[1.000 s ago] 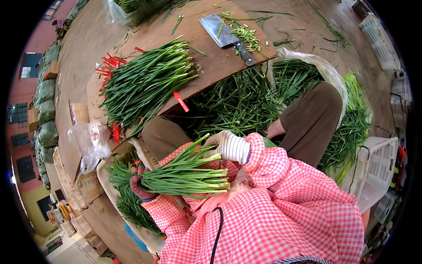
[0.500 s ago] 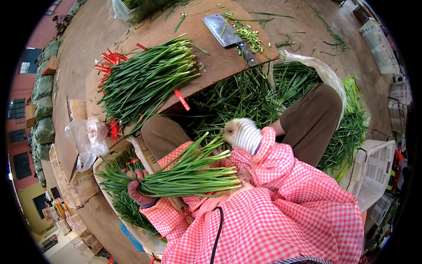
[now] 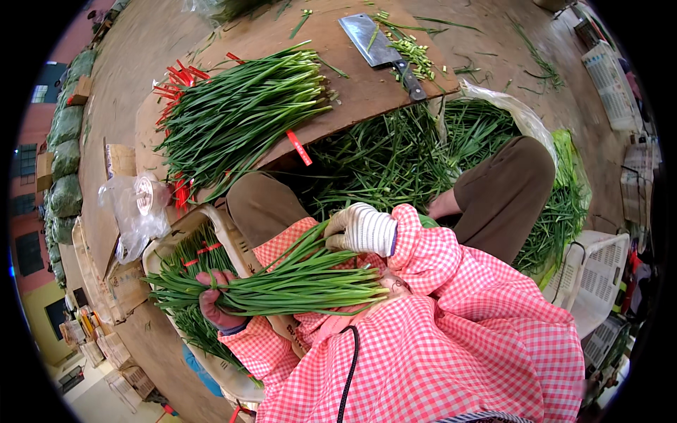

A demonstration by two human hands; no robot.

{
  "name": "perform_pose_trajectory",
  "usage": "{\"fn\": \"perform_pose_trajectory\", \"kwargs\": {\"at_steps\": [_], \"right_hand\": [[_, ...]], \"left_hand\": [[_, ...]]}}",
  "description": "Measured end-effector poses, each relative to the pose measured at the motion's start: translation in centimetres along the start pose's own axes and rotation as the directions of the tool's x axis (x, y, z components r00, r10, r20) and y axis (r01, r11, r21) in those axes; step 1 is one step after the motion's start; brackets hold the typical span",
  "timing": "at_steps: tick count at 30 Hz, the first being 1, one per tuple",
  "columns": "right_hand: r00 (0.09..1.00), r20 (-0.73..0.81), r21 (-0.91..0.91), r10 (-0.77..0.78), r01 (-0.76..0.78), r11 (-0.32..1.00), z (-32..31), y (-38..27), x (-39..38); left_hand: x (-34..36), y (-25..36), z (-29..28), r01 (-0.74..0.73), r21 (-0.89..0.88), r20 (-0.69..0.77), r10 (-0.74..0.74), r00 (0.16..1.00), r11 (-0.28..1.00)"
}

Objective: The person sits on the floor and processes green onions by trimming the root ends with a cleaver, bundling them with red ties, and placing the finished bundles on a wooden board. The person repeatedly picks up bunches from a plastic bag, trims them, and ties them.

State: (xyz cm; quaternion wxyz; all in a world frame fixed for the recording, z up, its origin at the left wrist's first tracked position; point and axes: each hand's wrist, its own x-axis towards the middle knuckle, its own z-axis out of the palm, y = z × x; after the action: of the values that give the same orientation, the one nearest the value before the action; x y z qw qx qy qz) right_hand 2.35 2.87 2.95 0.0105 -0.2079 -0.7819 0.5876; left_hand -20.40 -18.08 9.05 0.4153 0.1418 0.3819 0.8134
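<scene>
In the head view, our left hand (image 3: 218,299) is gripping a bunch of greens (image 3: 303,285), its left end overhanging a crate (image 3: 235,243). Our gloved right hand (image 3: 361,229) is touching the upper leaves with bent fingers; we cannot tell whether they are pinching any. Ahead, a pile of greens (image 3: 240,116) and a knife (image 3: 374,44) are lying on a board (image 3: 367,92).

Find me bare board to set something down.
Bare board shows between the green stalk pile and the cleaver, toward the near edge; cut stalk pieces crowd the cleaver's right side, red strips the pile's left end.
</scene>
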Motion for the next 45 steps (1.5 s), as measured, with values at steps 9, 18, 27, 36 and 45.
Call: {"fn": "perform_pose_trajectory", "kwargs": {"at_steps": [9, 18, 27, 36, 45], "right_hand": [[0.957, -0.187, 0.42, 0.221, -0.126, 0.899, 0.2, 0.5, -0.9], [0.815, -0.53, -0.014, 0.232, -0.283, 0.959, -3.8, 6.0, -2.1], [0.966, -0.192, 0.03, 0.173, -0.171, 0.985, -4.0, 2.2, -4.3], [0.953, -0.247, 0.474, 0.176, -0.04, 0.88, -1.1, -2.4, -1.4], [0.804, -0.512, 0.562, 0.302, 0.048, 0.825, -6.0, 0.1, -3.1]], "left_hand": [[-0.8, -0.9, 0.4, -0.013, 0.0, -0.093, 0.013, 0.996, 1.0], [-1.3, 0.1, -1.0, -0.051, 0.108, -0.172, 0.069, 0.983, 0.993], [-1.9, 0.3, -3.9, -0.125, 0.078, -0.289, 0.142, 0.947, 0.989], [-1.4, -0.6, -2.1, -0.131, 0.097, -0.292, 0.155, 0.944, 0.987], [-1.9, -1.6, -4.9, -0.149, -0.01, -0.368, 0.135, 0.92, 0.989]]}}
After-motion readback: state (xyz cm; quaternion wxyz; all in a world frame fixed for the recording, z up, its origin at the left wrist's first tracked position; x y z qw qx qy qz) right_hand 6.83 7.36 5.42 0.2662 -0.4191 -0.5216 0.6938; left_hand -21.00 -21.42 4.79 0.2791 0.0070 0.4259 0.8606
